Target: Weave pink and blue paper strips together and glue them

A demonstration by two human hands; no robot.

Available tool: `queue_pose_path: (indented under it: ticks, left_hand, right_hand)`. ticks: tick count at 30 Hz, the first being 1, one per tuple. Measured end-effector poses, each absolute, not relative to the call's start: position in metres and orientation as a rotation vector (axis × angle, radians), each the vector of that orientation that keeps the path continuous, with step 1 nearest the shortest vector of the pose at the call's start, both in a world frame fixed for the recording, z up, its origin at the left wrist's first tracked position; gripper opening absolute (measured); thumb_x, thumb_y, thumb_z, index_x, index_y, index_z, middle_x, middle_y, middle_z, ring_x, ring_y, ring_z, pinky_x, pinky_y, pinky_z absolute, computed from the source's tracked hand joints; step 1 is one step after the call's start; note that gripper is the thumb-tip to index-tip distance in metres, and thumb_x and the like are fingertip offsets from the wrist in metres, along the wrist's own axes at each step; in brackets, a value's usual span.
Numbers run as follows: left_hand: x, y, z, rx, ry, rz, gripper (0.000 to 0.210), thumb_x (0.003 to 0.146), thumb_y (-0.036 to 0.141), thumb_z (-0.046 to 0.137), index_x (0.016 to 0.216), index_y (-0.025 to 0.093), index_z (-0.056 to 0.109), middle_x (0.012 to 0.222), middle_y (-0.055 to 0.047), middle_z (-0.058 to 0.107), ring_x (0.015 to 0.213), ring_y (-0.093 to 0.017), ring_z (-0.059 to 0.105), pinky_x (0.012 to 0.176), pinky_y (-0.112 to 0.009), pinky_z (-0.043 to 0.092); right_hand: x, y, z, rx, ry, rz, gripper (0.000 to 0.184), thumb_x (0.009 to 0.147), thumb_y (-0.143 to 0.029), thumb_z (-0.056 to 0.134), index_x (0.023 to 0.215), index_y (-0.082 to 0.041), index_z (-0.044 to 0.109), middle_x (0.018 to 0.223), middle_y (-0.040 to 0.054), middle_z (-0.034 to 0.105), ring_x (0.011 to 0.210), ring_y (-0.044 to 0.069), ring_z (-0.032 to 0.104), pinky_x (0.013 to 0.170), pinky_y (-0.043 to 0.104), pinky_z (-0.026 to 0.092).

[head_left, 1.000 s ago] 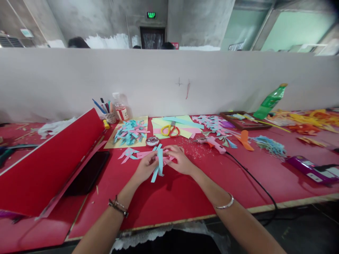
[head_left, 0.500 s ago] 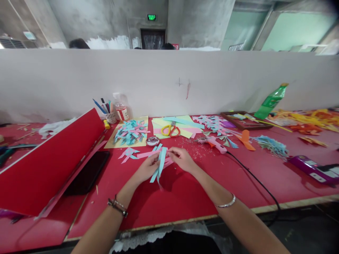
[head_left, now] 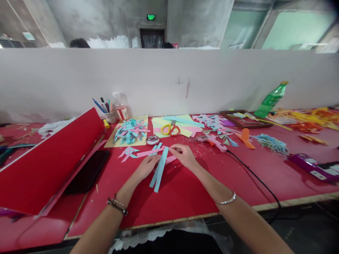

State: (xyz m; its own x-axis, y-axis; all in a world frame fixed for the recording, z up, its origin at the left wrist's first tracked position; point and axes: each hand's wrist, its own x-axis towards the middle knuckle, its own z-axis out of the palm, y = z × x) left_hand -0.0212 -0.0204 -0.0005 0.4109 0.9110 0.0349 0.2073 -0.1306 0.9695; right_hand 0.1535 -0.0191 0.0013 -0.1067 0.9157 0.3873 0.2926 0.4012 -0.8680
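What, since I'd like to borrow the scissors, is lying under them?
Overlapping paper sheets, including pale yellow and pink, show beneath the scissors. Whatever the scissors directly cover can't be seen.

On my feed the light is diffuse and moderately bright, with an exit sign (head_left: 150, 17) glowing green at the far side. I see soft shadows under the left hand (head_left: 147, 166) and right hand (head_left: 184, 155), and a pale sheen over the right of the red tabletop (head_left: 190, 197). The bangle (head_left: 230, 201) glints. My wide lens stretches the sides, the far right corner blackens, and the yellow strips (head_left: 308, 119) look smeared.
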Motion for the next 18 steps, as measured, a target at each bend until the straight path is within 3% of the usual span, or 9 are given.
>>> queue_pose_path:
  ticks: [2, 5, 11, 18]
  left_hand:
    - [-0.019, -0.021, 0.000, 1.561, 0.953, 0.904, 0.031, 0.073, 0.042, 0.048, 0.082, 0.013, 0.057, 0.079, -0.005, 0.064, 0.072, -0.016, 0.059, 0.061, -0.025, 0.045]
    - [-0.014, -0.025, 0.002, 1.471, 0.811, 0.929, 0.036, 0.068, 0.041, 0.057, 0.090, 0.014, 0.050, 0.078, -0.003, 0.062, 0.071, -0.014, 0.059, 0.065, -0.026, 0.046]
    - [-0.009, -0.030, 0.005, 1.438, 0.734, 0.871, 0.026, 0.074, 0.038, 0.051, 0.086, 0.016, 0.042, 0.060, 0.006, 0.050, 0.047, -0.006, 0.052, 0.051, -0.020, 0.041]
    - [-0.010, -0.028, 0.001, 1.365, 0.768, 0.909, 0.025, 0.077, 0.036, 0.046, 0.093, 0.018, 0.041, 0.051, 0.010, 0.032, 0.038, -0.002, 0.026, 0.038, -0.015, 0.022]
  right_hand:
    - [0.151, -0.020, 0.000, -1.082, -1.683, 0.763, 0.023, 0.073, -0.036, 0.049, 0.070, -0.016, 0.060, 0.055, -0.0006, 0.051, 0.048, 0.009, 0.040, 0.045, 0.021, 0.031]
    - [0.148, -0.022, -0.001, -1.029, -1.784, 0.802, 0.023, 0.075, -0.035, 0.047, 0.072, -0.016, 0.060, 0.060, 0.0004, 0.056, 0.053, 0.010, 0.047, 0.050, 0.021, 0.035]
    - [0.146, -0.025, 0.001, -1.026, -1.945, 0.731, 0.025, 0.078, -0.034, 0.044, 0.066, -0.016, 0.058, 0.058, 0.0000, 0.055, 0.053, 0.009, 0.044, 0.053, 0.021, 0.035]
    - [0.147, -0.025, 0.002, -1.045, -1.926, 0.697, 0.027, 0.078, -0.035, 0.044, 0.066, -0.016, 0.058, 0.053, -0.0028, 0.044, 0.047, 0.007, 0.034, 0.047, 0.020, 0.025]
